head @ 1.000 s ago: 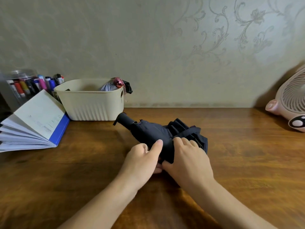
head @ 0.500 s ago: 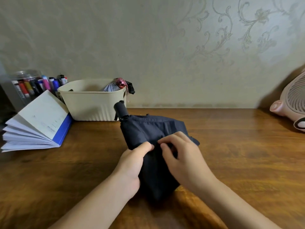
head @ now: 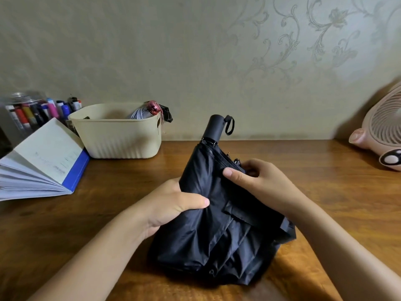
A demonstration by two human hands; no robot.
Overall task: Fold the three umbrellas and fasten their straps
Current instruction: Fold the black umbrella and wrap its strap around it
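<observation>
Umbrella is tilted, canopy end down on the bench, long axis running up & away to the handle. L grip clasps fabric mid-length, thumb across the front. R grip pinches pleats opposite, nearer the handle. Strap hangs just below R grip, so R is prob. closer for the wrap.

A single wide-angle view, from the person's head, faces forward and down across the wooden table to the patterned wall. It sits close: left hand, right hand and black umbrella fill the near centre.
</observation>
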